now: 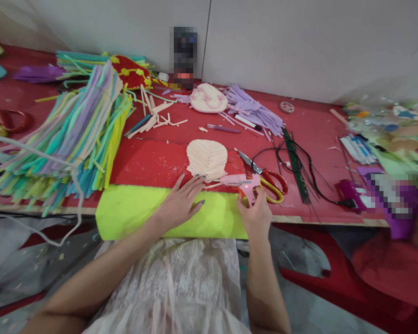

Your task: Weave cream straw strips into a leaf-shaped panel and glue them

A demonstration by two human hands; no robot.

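A cream leaf-shaped piece (207,158) made of pipe cleaners lies flat on a red sheet. My left hand (181,204) is open, its fingers stretched out flat over the lime-green sheet (132,211), with the fingertips at the leaf's lower left edge. In my right hand (256,215) is a pink hot glue gun (245,182) with a small lit light. Its nozzle points left, at the bottom of the leaf, beside a loose cream strip (213,185). Scissors (273,181) with red and yellow handles lie just behind the glue gun.
Bundled coloured pipe cleaners (80,130) fill the left side. Farther back lie a round cream piece (208,98), lilac pipe cleaners (256,109) and a purple pen (224,128). A black cord (308,169) and green wire stems (296,167) lie at right.
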